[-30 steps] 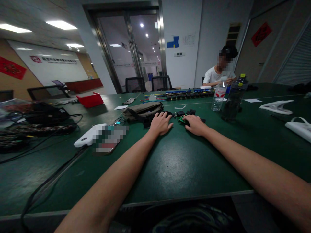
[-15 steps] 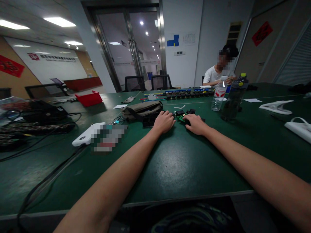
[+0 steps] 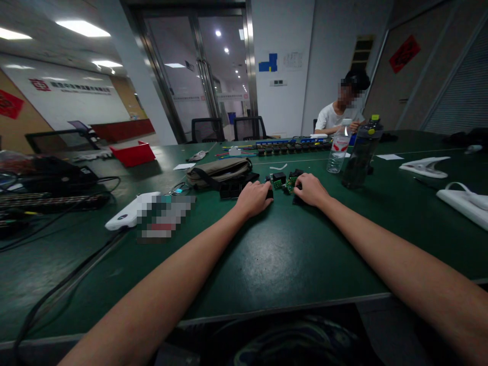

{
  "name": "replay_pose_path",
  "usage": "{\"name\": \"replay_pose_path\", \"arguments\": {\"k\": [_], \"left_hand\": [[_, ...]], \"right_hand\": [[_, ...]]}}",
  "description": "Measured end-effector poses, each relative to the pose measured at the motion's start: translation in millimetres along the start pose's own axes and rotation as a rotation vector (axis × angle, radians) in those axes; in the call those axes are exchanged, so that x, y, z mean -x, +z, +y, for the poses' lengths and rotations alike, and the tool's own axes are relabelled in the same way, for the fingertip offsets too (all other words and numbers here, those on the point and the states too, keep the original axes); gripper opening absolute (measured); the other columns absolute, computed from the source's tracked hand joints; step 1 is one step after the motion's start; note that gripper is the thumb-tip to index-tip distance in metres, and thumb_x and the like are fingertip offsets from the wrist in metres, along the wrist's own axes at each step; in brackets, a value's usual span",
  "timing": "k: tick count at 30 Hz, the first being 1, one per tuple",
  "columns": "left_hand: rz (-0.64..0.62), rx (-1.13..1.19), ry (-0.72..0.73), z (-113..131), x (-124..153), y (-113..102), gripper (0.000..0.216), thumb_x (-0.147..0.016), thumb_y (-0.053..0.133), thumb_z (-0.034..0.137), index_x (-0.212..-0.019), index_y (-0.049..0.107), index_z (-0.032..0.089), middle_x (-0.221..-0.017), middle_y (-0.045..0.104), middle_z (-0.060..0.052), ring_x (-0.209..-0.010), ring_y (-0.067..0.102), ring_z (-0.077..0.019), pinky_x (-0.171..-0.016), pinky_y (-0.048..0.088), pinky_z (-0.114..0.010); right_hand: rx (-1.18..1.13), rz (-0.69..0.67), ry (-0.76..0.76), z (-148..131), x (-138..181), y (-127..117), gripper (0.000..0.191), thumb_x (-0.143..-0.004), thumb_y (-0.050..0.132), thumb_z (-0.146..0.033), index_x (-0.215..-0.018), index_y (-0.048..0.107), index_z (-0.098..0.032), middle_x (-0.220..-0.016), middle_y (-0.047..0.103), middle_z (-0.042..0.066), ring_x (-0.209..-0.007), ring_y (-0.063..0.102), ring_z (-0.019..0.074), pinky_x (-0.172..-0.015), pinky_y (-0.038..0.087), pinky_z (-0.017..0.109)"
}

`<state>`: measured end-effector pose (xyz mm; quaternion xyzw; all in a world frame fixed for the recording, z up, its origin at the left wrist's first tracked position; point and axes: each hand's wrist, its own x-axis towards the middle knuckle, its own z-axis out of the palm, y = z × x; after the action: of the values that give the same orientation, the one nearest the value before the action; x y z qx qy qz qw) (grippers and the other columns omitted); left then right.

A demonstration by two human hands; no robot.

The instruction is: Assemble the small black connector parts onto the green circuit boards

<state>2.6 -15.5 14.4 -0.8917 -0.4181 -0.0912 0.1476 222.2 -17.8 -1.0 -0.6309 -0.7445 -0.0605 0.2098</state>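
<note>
Both my arms reach out over the green table [image 3: 274, 259]. My left hand [image 3: 253, 198] rests palm down with curled fingers on a small black part [image 3: 269, 193]. My right hand [image 3: 310, 189] lies with fingers closed over another black part [image 3: 296, 200], beside a small green circuit board [image 3: 291, 185]. More small black parts [image 3: 279, 177] and a second green board [image 3: 276, 184] lie just beyond my fingers. What exactly each hand grips is hidden under the fingers.
A khaki pouch [image 3: 219, 172] lies left of my hands. A clear water bottle [image 3: 337, 151] and a dark bottle [image 3: 358, 157] stand to the right. A white device [image 3: 127, 217], cables [image 3: 57, 292], a red box [image 3: 132, 154] sit left. Another person [image 3: 339, 112] sits across.
My left hand has slid right and closed onto a black part. My right hand has curled tighter by the green board. The view has shifted slightly.
</note>
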Motion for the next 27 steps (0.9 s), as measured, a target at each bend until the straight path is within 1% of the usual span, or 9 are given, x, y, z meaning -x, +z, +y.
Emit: {"name": "replay_pose_path", "arguments": {"k": [3,6,9,12,14,18,21,24,27], "left_hand": [[-0.002,0.003,0.023,2.0,1.9,-0.8,0.032,-0.090,0.057,0.035,-0.116,0.054,0.018,-0.104,0.070,-0.012,-0.105,0.060,-0.0286,-0.085,0.042,-0.038],[-0.021,0.028,0.078,3.6,8.5,-4.2,0.029,-0.088,0.053,0.030,-0.114,0.056,0.018,-0.100,0.070,-0.011,-0.102,0.061,-0.0274,-0.085,0.043,-0.038],[-0.029,0.038,0.131,2.0,20.1,-9.3,0.029,-0.084,0.051,0.026,-0.112,0.057,0.018,-0.096,0.069,-0.010,-0.098,0.062,-0.0265,-0.085,0.044,-0.039],[-0.056,0.023,0.157,-5.8,33.1,-15.5,0.032,-0.080,0.052,0.026,-0.110,0.058,0.018,-0.094,0.068,-0.010,-0.095,0.064,-0.0261,-0.086,0.044,-0.039],[-0.078,0.022,0.147,-15.3,40.7,-19.8,0.034,-0.078,0.053,0.025,-0.111,0.058,0.017,-0.095,0.068,-0.010,-0.094,0.064,-0.0260,-0.087,0.044,-0.039],[-0.087,0.031,0.117,-40.3,52.9,-28.0,0.039,-0.074,0.053,0.024,-0.112,0.056,0.019,-0.095,0.068,-0.009,-0.093,0.065,-0.0258,-0.085,0.046,-0.037],[-0.112,0.042,0.089,-56.9,60.1,-34.0,0.037,-0.071,0.054,0.025,-0.108,0.056,0.021,-0.092,0.069,-0.008,-0.088,0.066,-0.0253,-0.078,0.048,-0.035],[-0.146,0.022,0.042,-67.0,63.9,-38.9,0.032,-0.071,0.054,0.029,-0.102,0.055,0.022,-0.085,0.069,-0.006,-0.082,0.067,-0.0253,-0.070,0.047,-0.033],[-0.200,-0.053,-0.003,-71.6,63.5,-41.2,0.029,-0.072,0.053,0.030,-0.100,0.054,0.022,-0.082,0.069,-0.006,-0.080,0.067,-0.0265,-0.068,0.047,-0.033]], "right_hand": [[-0.108,0.092,0.086,10.8,-3.5,2.5,0.017,-0.082,0.057,-0.022,-0.092,0.070,-0.015,-0.103,0.069,0.012,-0.099,0.061,0.0243,-0.092,0.046,0.036],[-0.298,0.182,0.183,22.6,-5.2,3.9,0.018,-0.080,0.061,-0.027,-0.092,0.070,-0.017,-0.097,0.072,0.008,-0.090,0.065,0.0212,-0.087,0.049,0.035],[-0.475,0.273,0.238,32.6,-5.6,4.3,0.018,-0.078,0.064,-0.032,-0.088,0.070,-0.018,-0.089,0.074,0.005,-0.083,0.066,0.0201,-0.081,0.051,0.034],[-0.576,0.345,0.295,39.3,-6.5,5.4,0.019,-0.076,0.065,-0.034,-0.083,0.070,-0.017,-0.083,0.073,0.006,-0.079,0.066,0.0200,-0.078,0.051,0.034],[-0.621,0.378,0.342,42.4,-7.6,6.8,0.020,-0.075,0.066,-0.036,-0.082,0.069,-0.016,-0.082,0.073,0.007,-0.078,0.066,0.0202,-0.078,0.051,0.034],[-0.712,0.410,0.409,48.0,-10.1,10.5,0.026,-0.075,0.066,-0.040,-0.081,0.068,-0.015,-0.083,0.073,0.009,-0.078,0.066,0.0209,-0.076,0.051,0.033],[-0.735,0.422,0.435,51.6,-11.1,12.5,0.028,-0.075,0.066,-0.042,-0.081,0.068,-0.015,-0.083,0.073,0.010,-0.077,0.066,0.0206,-0.074,0.050,0.033],[-0.713,0.415,0.444,52.6,-10.9,12.2,0.028,-0.075,0.065,-0.042,-0.081,0.068,-0.014,-0.082,0.073,0.009,-0.074,0.065,0.0199,-0.072,0.050,0.032],[-0.659,0.381,0.417,49.9,-9.1,9.7,0.025,-0.074,0.066,-0.040,-0.080,0.069,-0.016,-0.077,0.072,0.007,-0.072,0.064,0.0190,-0.072,0.050,0.032]]}}
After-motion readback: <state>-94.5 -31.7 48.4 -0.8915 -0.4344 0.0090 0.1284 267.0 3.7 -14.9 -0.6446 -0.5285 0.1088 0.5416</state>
